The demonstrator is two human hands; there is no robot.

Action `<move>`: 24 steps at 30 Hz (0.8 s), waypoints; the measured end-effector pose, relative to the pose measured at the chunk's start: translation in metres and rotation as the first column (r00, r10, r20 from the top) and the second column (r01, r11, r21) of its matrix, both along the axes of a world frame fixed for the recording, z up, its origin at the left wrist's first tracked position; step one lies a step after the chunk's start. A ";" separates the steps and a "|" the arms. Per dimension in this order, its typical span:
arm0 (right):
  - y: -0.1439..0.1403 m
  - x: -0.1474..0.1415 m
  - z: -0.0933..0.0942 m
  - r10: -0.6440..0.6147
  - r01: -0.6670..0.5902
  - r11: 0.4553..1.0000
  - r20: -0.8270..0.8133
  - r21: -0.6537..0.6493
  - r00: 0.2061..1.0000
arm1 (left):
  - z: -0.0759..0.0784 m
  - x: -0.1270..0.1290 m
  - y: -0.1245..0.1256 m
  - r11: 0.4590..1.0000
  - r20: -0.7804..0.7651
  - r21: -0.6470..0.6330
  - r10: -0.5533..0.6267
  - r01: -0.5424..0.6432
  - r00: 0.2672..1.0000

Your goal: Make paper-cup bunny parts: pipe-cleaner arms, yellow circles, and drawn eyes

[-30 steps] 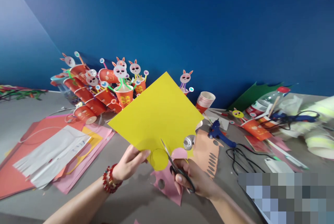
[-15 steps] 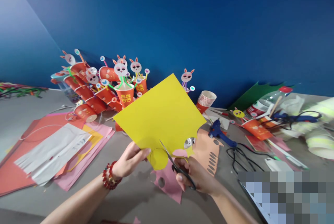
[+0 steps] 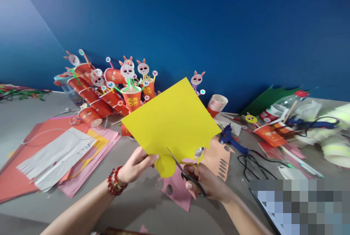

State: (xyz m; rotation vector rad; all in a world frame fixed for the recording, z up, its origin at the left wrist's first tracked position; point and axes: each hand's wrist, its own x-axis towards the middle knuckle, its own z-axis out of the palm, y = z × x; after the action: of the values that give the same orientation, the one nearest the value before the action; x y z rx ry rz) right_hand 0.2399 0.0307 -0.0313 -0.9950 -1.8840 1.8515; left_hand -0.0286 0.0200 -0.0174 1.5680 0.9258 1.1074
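A large yellow sheet of paper (image 3: 172, 122) is held up in front of me, tilted so one corner points upward. My left hand (image 3: 140, 165) pinches its lower left edge between thumb and fingers. Beside that grip, a drawn circle (image 3: 166, 165) at the sheet's bottom is partly cut round. My right hand (image 3: 202, 182) is closed on the handles of black-handled scissors (image 3: 177, 161), whose blades lie at the circle's upper right edge. Below the sheet, a pink paper scrap (image 3: 180, 191) with round holes lies on the table.
Red paper cups (image 3: 131, 98) with rabbit faces stand and lie at back left. Coloured paper sheets (image 3: 82, 176) cover the left side. On the right are a blue glue gun (image 3: 231, 140), stacked cups (image 3: 217, 104), a plastic bottle (image 3: 286, 105) and peach paper (image 3: 218, 162).
The yellow sheet has turned slightly and its upper part has shifted a little to the right. Both hands keep their grips, and the scissor blades stay by the circle.
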 end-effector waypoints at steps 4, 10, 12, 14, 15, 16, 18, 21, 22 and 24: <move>0.001 0.003 -0.007 -0.008 0.009 1.000 0.019 -0.025 1.000 | 0.001 -0.001 0.001 0.999 0.006 0.018 -0.028 0.028 1.000; 0.001 0.000 0.008 -0.003 0.007 0.997 0.043 -0.078 0.999 | 0.003 -0.003 0.002 0.996 0.012 0.039 -0.084 0.084 0.996; 0.000 -0.004 0.019 -0.032 0.036 0.995 0.041 -0.098 0.999 | 0.003 -0.005 0.002 0.995 -0.012 0.049 -0.087 0.088 0.996; 0.000 -0.008 0.028 -0.056 0.060 0.992 0.034 -0.112 0.998 | 0.003 -0.006 0.003 0.994 -0.027 0.050 -0.093 0.095 0.995; -0.001 -0.009 0.030 -0.060 0.064 0.991 0.033 -0.114 0.998 | 0.004 -0.006 0.003 0.994 -0.027 0.048 -0.098 0.099 0.995; -0.001 -0.010 0.031 -0.062 0.065 0.991 0.036 -0.113 0.997 | 0.004 -0.006 0.003 0.993 -0.025 0.047 -0.103 0.104 0.994; -0.001 -0.010 0.028 -0.084 0.089 0.989 0.045 -0.115 0.995 | 0.004 -0.006 0.003 0.994 -0.014 0.043 -0.098 0.099 0.995; -0.001 -0.007 0.017 -0.125 0.131 0.980 0.052 -0.147 0.991 | 0.002 -0.005 0.003 0.997 0.011 0.024 -0.076 0.076 0.997; 0.000 -0.006 0.014 -0.122 0.128 0.981 0.051 -0.145 0.991 | 0.001 -0.005 0.003 0.998 0.021 0.017 -0.067 0.067 0.998; 0.001 -0.004 0.011 -0.091 0.097 0.989 0.057 -0.113 0.994 | -0.001 -0.004 0.003 0.998 0.046 0.002 -0.060 0.060 0.997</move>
State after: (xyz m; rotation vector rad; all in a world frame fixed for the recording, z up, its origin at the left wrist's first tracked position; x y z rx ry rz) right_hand 0.2363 0.0317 -0.0201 -1.1589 -1.7428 1.9148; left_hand -0.0328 0.0231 -0.0179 1.5542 0.8430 1.0972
